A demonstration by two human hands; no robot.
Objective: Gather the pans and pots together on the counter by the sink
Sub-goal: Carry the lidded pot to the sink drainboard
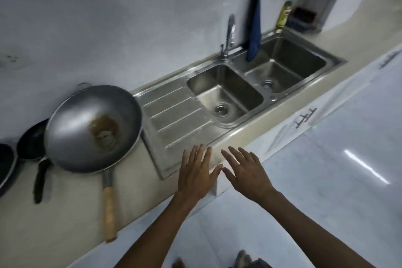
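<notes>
A large grey wok [91,128] with a wooden handle sits on the beige counter [65,213], just left of the steel sink's drainboard [178,119]. Brown residue marks its bottom. Behind it to the left lies a small black frying pan [32,139] with a black handle. Another dark pan [5,165] is cut off by the left edge. My left hand [196,172] and my right hand [245,172] hover flat over the counter's front edge, fingers spread, thumbs nearly touching, holding nothing.
A double-basin steel sink [256,85] with a tap [229,35] fills the counter to the right. A blue cloth [254,28] hangs above it. A bottle [283,14] and a rack stand at the far right corner. White cabinets and tiled floor lie below.
</notes>
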